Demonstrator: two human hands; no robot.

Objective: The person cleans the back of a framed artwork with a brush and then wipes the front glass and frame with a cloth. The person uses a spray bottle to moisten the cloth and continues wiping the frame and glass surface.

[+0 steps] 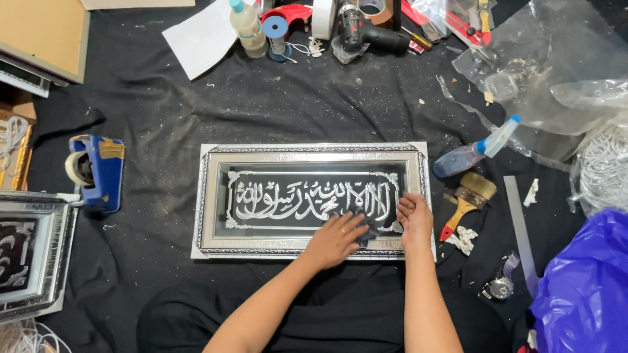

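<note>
1. Black cloth (196,111): covers the floor across the whole view, creased, speckled with pale dust and chips.
2. Clear plastic sheeting (556,65): crumpled, at 2 o'clock.
3. Blue plastic bag (585,287): glossy, at 4 o'clock.
4. White paper sheet (199,36): at 11 o'clock.
5. Tan board (39,33): framed, at 10 o'clock corner.
6. Blue tape dispenser (98,170): at 9 o'clock.
7. Light: even, from overhead, soft shadows.

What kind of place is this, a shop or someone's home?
Probably a small picture-framing workshop, set up on a floor under black cloth. Both hands press on a silver frame; a cordless drill, tape dispenser and paintbrush lie around it.
</note>
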